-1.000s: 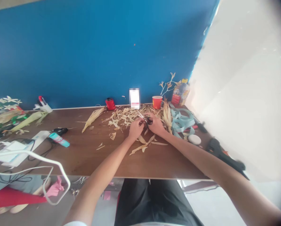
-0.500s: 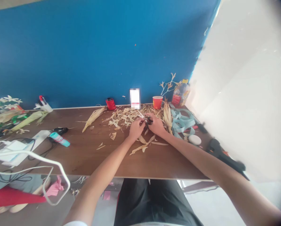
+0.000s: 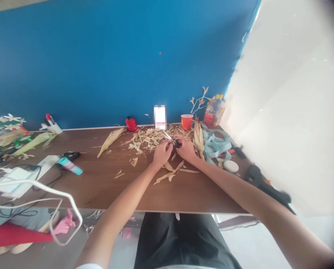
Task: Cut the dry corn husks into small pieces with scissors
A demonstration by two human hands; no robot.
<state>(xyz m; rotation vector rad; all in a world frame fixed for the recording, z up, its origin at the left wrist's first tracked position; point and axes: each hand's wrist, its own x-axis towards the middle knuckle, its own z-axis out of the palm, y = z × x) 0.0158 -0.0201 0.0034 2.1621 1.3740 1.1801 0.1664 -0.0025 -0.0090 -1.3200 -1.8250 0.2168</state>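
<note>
My right hand [image 3: 186,148] is closed around black-handled scissors [image 3: 175,144], whose blades point up and left over a heap of dried corn-husk scraps [image 3: 151,138]. Close beside it, my left hand [image 3: 161,154] is closed in a pinch on a small pale husk piece that its fingers mostly hide. Both hands rest at the middle of the brown table [image 3: 105,186]. Longer husk strips [image 3: 171,172] lie just in front of them.
A whole husk [image 3: 111,139], red object [image 3: 131,123], red cup [image 3: 186,121] and bottle [image 3: 214,110] stand along the blue wall. Pale blue ribbon [image 3: 215,144], a white disc [image 3: 231,166] and a black glue gun [image 3: 263,185] lie right. A teal tube [image 3: 70,166], cables and white items lie left.
Almost nothing differs; both hands stay together on the scissors and husk piece, with only a slight shift of the view.
</note>
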